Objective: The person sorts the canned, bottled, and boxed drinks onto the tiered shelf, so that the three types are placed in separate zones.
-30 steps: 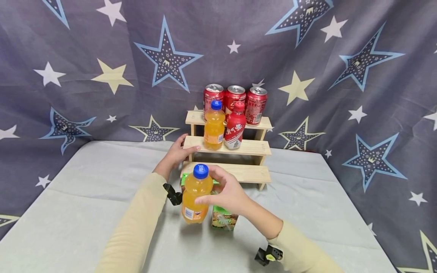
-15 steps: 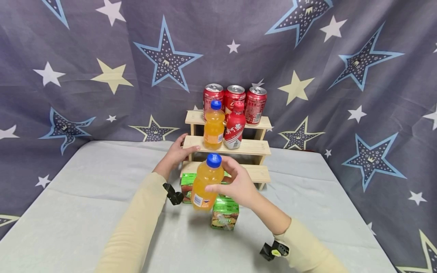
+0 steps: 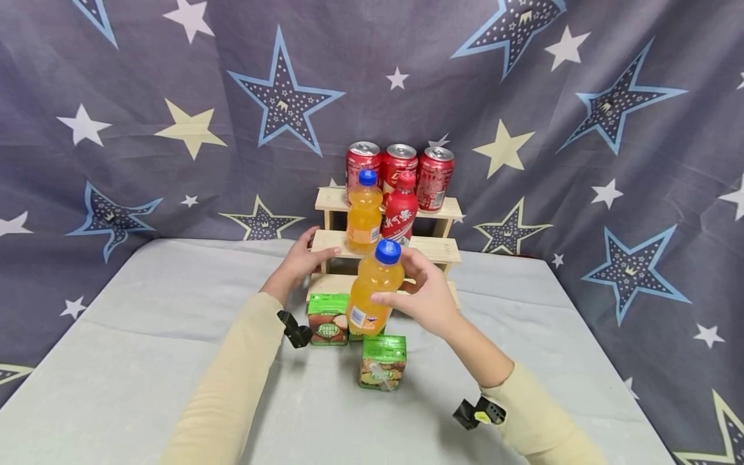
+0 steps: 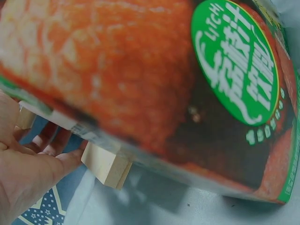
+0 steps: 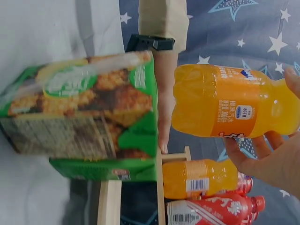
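Note:
My right hand (image 3: 427, 290) holds an orange soda bottle (image 3: 372, 294) with a blue cap, raised in front of the wooden three-step rack (image 3: 328, 242). In the right wrist view, the fingers wrap the bottle (image 5: 234, 101) near its upper part. My left hand (image 3: 296, 261) grips the left end of the rack's middle step, thumb on top. On that step stand another orange soda bottle (image 3: 363, 219) and a red bottle (image 3: 400, 210), partly hidden by the held one.
Three red cans (image 3: 401, 165) line the top step. Green-topped juice boxes stand before the rack: a litchi one (image 3: 328, 323) at left, another (image 3: 383, 361) nearer me, and one mostly hidden behind the held bottle. A starry curtain (image 3: 192, 129) hangs behind.
My right hand has carried the orange soda bottle up and right, toward the middle step, uncovering the litchi juice box. My left hand has stayed on the rack.

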`<act>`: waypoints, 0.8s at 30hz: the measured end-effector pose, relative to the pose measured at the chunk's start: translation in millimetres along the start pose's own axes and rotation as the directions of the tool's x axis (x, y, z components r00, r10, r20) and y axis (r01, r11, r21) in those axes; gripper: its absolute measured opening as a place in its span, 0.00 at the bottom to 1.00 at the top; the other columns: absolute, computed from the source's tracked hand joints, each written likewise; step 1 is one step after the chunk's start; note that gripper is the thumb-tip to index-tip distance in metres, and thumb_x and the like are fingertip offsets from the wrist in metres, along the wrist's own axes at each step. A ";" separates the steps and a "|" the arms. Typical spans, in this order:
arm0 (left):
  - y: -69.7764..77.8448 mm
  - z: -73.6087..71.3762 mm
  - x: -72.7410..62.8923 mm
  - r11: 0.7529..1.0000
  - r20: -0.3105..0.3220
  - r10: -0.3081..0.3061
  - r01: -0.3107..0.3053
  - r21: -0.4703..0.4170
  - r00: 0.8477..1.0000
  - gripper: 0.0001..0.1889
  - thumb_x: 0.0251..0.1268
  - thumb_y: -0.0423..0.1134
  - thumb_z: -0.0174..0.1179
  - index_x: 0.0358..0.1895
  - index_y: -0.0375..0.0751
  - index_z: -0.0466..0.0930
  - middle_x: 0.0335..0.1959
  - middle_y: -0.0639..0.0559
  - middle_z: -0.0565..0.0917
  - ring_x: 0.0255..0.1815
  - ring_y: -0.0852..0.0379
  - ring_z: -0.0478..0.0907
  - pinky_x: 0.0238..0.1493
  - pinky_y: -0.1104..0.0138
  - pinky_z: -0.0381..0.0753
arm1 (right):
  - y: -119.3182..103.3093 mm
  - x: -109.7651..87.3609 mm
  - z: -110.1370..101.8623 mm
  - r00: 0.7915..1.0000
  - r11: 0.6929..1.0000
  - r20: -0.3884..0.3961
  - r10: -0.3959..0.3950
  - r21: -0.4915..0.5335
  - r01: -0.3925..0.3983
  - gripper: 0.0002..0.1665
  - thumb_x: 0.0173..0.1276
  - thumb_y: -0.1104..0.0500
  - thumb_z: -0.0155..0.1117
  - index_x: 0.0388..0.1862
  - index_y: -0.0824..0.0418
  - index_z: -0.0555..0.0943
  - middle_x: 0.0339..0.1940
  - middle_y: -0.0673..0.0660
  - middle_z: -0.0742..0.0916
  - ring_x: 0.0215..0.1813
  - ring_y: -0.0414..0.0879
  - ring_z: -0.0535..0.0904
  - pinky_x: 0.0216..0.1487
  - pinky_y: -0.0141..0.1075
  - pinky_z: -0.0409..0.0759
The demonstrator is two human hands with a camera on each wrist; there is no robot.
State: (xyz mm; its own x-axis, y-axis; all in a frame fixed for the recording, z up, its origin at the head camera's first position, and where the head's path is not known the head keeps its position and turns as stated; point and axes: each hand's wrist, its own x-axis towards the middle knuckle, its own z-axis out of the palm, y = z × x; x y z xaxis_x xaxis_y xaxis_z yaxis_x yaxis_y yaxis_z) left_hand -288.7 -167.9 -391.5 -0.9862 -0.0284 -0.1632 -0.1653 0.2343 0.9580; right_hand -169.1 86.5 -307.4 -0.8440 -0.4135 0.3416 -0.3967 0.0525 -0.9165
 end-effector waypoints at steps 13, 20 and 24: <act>-0.9 -0.1 -0.3 1.000 0.022 0.016 -0.015 -0.016 1.000 0.47 0.59 0.43 0.63 0.75 0.52 0.39 0.72 0.38 0.55 0.62 0.40 0.68 0.58 0.50 0.76 | 7.5 1.3 -18.1 0.998 0.998 -0.059 -0.016 -0.057 0.013 0.38 0.50 0.69 0.73 0.61 0.64 0.70 0.55 0.64 0.81 0.50 0.38 0.80 0.51 0.38 0.82; -0.2 -0.9 -0.5 1.000 0.010 0.006 -0.006 -0.004 1.000 0.47 0.59 0.44 0.64 0.75 0.53 0.41 0.71 0.39 0.57 0.59 0.42 0.70 0.53 0.54 0.79 | 11.4 3.4 -26.5 0.993 0.995 -0.119 0.007 -0.103 -0.019 0.38 0.49 0.69 0.74 0.60 0.63 0.71 0.54 0.63 0.82 0.49 0.36 0.80 0.48 0.33 0.82; 0.7 -1.0 -1.4 1.000 0.009 0.010 -0.010 0.001 1.000 0.47 0.59 0.43 0.63 0.75 0.52 0.41 0.70 0.38 0.58 0.58 0.42 0.71 0.51 0.55 0.80 | 13.4 3.1 -31.7 0.989 0.993 -0.144 0.024 -0.113 -0.041 0.37 0.48 0.69 0.74 0.60 0.63 0.71 0.54 0.62 0.82 0.49 0.36 0.79 0.47 0.32 0.82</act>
State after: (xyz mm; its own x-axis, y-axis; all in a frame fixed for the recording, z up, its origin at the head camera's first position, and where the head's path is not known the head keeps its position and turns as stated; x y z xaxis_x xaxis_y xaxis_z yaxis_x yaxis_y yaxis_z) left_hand -287.4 -168.7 -390.3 -0.9876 -0.0177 -0.1558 -0.1555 0.2360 0.9592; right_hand -188.5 114.7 -312.0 -0.8966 -0.2765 0.3459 -0.4002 0.1717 -0.9002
